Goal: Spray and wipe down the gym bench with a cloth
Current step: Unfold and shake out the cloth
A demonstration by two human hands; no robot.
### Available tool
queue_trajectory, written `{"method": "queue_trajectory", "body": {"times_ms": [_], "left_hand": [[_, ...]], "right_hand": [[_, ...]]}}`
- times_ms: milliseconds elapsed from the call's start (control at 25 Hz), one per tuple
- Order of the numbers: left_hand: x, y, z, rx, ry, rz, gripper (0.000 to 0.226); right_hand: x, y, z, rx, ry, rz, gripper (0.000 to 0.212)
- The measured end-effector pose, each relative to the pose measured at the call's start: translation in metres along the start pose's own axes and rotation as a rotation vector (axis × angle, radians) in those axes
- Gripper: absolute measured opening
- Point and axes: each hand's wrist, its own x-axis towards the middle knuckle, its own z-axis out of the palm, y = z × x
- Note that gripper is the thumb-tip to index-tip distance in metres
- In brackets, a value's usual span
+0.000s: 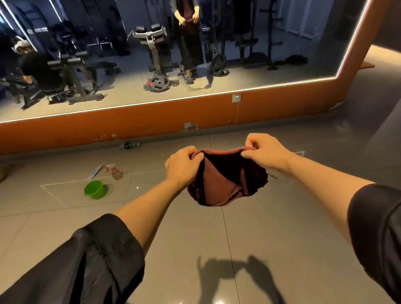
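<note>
A dark maroon cloth (pixel 226 177) hangs in the air in front of me, above the tiled floor. My left hand (pixel 183 166) pinches its upper left edge. My right hand (pixel 264 151) pinches its upper right edge, and the cloth sags between the two hands. A spray bottle (pixel 114 171) with a red-and-white trigger stands on the floor to the left, well away from both hands. No gym bench shows directly; benches and machines appear only as reflections in the wall mirror.
A green plastic cup (pixel 94 189) lies on the floor beside the spray bottle, with a white tube (pixel 95 172) behind it. A plastic bottle (pixel 129 145) lies at the foot of the orange wall (pixel 150 120). A large mirror (pixel 256 35) reflects gym equipment and people.
</note>
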Motion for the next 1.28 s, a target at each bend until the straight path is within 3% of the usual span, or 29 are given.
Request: {"method": "queue_trajectory", "body": {"times_ms": [160,320,440,520,600,800,1040,1280], "left_hand": [[0.081,0.009,-0.01,-0.33,-0.085,-0.192,0.03],[0.139,0.01,-0.028,-0.769,-0.239,-0.322,0.043],[0.182,-0.016,-0.049,-0.762,-0.216,-0.3,0.022],[0.214,-0.033,-0.068,-0.721,-0.207,-0.265,0.023],[0.248,-0.053,-0.085,-0.673,-0.198,-0.26,0.023],[0.317,-0.112,-0.137,-0.638,-0.083,-0.345,0.018],[0.34,-0.223,-0.206,-0.721,0.1,-0.449,0.024],[0.381,-0.349,-0.291,-0.598,0.036,-0.516,0.028]], "right_hand": [[0.082,-0.055,0.02,0.267,0.022,0.046,0.017],[0.149,-0.099,0.031,0.602,-0.342,0.122,0.02],[0.21,-0.119,0.04,0.48,-0.299,0.053,0.018],[0.257,-0.131,0.052,0.303,-0.183,-0.1,0.018],[0.304,-0.145,0.066,0.132,-0.186,-0.268,0.025],[0.411,-0.192,0.118,0.05,-0.493,-0.505,0.029],[0.489,-0.274,0.235,0.008,-0.905,-0.556,0.021],[0.565,-0.371,0.352,-0.258,-1.112,-0.646,0.014]]}}
